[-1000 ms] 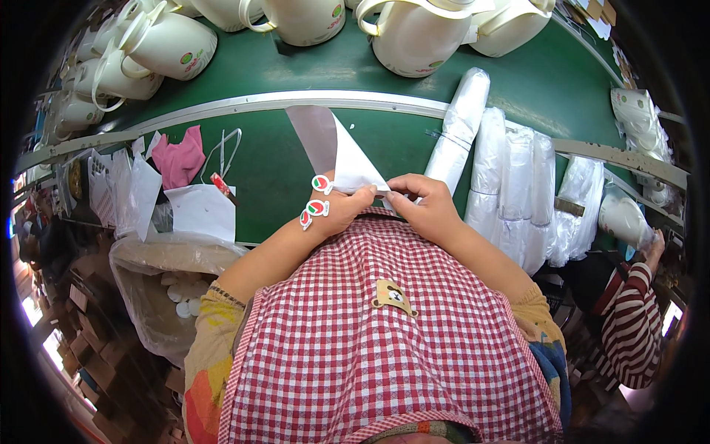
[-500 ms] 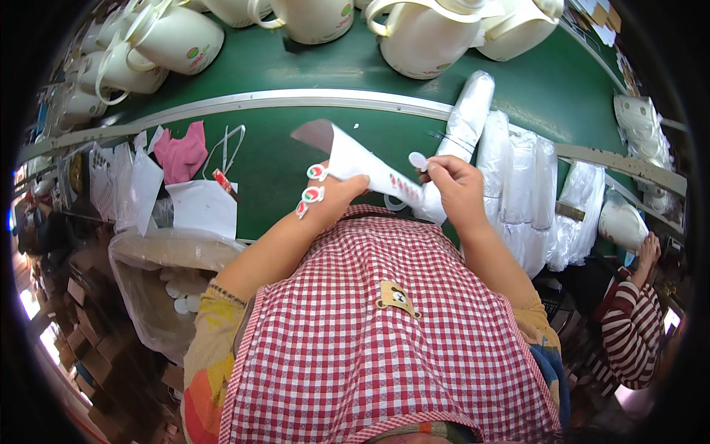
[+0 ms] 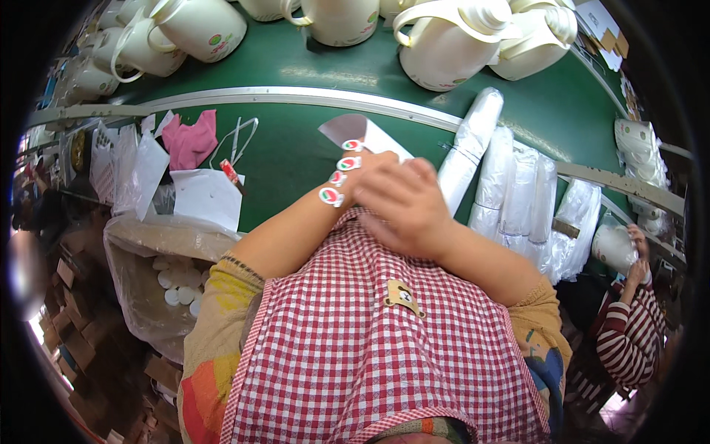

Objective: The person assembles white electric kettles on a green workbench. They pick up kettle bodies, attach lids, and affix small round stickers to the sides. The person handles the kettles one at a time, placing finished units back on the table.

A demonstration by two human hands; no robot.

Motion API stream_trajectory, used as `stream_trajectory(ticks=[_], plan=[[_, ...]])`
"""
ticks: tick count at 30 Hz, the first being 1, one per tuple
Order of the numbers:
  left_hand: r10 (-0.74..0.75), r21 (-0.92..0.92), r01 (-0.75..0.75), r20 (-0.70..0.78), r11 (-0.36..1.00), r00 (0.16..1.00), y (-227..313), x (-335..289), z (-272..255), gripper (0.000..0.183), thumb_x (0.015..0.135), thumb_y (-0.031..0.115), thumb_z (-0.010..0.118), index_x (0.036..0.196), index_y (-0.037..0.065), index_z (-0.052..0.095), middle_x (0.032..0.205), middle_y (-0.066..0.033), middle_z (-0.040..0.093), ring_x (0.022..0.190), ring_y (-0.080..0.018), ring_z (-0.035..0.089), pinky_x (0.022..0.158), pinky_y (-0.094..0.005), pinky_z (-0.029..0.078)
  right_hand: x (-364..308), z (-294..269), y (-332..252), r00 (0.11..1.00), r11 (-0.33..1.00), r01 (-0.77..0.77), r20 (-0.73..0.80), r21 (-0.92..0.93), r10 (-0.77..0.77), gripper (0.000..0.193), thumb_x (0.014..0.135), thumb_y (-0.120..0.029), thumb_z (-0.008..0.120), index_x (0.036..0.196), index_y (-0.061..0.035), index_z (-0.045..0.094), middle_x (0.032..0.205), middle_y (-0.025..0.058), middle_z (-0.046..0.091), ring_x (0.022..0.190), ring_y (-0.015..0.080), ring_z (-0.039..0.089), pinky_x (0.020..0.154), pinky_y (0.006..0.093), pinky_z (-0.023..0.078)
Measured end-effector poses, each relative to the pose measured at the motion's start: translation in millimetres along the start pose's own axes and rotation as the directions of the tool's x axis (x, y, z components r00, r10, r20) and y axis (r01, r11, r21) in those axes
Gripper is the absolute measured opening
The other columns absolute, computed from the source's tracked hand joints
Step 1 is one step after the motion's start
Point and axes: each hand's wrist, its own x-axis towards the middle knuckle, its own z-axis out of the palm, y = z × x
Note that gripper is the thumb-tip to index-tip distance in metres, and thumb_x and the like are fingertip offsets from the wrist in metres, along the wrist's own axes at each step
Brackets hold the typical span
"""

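Observation:
My left hand (image 3: 366, 164) is closed on a curled white sheet of stickers (image 3: 386, 142), whose far end bends up and shows a greyish underside. Several small white stickers (image 3: 330, 196) with red and green prints cling to the back of that hand and its wrist. My right hand (image 3: 405, 203) crosses over in front of the left one, just above the apron. Motion smears its fingers, so whether anything is between them cannot be made out. It covers part of the left hand and the sheet's lower end.
Cream jugs (image 3: 447, 55) stand beyond a metal rail (image 3: 296, 95). Rolls of clear plastic bags (image 3: 473, 137) lie right of my hands. A pink cloth (image 3: 190, 139) and papers lie left. Below them is a plastic-lined box (image 3: 137, 296) with white discs. A co-worker (image 3: 629, 325) handles a jug at right.
My right hand has swung left across the left hand; the small white disc it pinched is out of sight. The left hand still holds the sheet, and another sticker shows on its back.

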Motion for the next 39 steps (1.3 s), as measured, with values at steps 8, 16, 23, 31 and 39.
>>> stream_trajectory(ticks=[8,16,23,31,39], plan=[[-0.471,-0.977,0.198,0.138,0.078,0.871,0,-22,-13,0.033,0.087,0.009,0.050,0.116,-0.007,0.055,0.107,-0.0179,0.065,0.097,-0.0291,0.066,0.083,-0.0398,0.056,-51,-1,33,0.933,0.932,-0.360,-0.009,0.034,0.361,0.043,0.064,-0.014,0.079,0.103,-0.0051,0.061,0.107,0.0136,0.065,0.098,0.0325,0.062,0.083,0.0412,0.051],[-0.508,-0.922,0.300,0.142,0.246,0.850,30,-30,-3,0.032,0.089,0.017,0.061,0.114,-0.002,0.059,0.104,-0.0137,0.067,0.093,-0.0226,0.066,0.084,-0.0338,0.053,-52,13,43,0.974,0.979,-0.192,-0.136,-0.069,0.181,0.018,0.067,-0.008,0.071,0.084,-0.0060,0.065,0.094,0.0074,0.068,0.082,0.0255,0.066,0.068,0.0349,0.052],[-0.514,-0.939,0.300,0.178,0.166,0.839,27,-27,4,0.024,0.091,0.013,0.062,0.108,-0.003,0.063,0.102,-0.0118,0.067,0.091,-0.0174,0.064,0.083,-0.0302,0.053,-44,7,32,0.873,0.870,-0.435,-0.127,0.230,0.471,0.015,0.075,-0.014,0.071,0.087,-0.0050,0.068,0.088,0.0090,0.069,0.077,0.0267,0.065,0.066,0.0346,0.052],[-0.393,-0.920,0.222,0.083,0.324,0.916,30,-29,10,0.021,0.093,0.011,0.058,0.104,-0.005,0.066,0.099,-0.0137,0.069,0.091,-0.0183,0.066,0.085,-0.0308,0.053,-46,6,31,0.684,0.537,-0.673,0.151,0.509,0.713,0.014,0.081,-0.012,0.067,0.089,-0.0013,0.070,0.087,0.0099,0.069,0.076,0.0189,0.066,0.064,0.0285,0.051],[-0.418,-0.871,0.276,0.091,0.406,0.904,28,-29,10,0.021,0.093,0.012,0.060,0.105,-0.005,0.066,0.098,-0.0117,0.069,0.087,-0.0154,0.065,0.080,-0.0298,0.052,-54,8,40,0.557,0.289,-0.734,0.302,0.614,0.774,0.014,0.083,-0.010,0.063,0.089,0.0014,0.070,0.081,0.0061,0.068,0.068,0.0104,0.061,0.062,0.0242,0.049]])
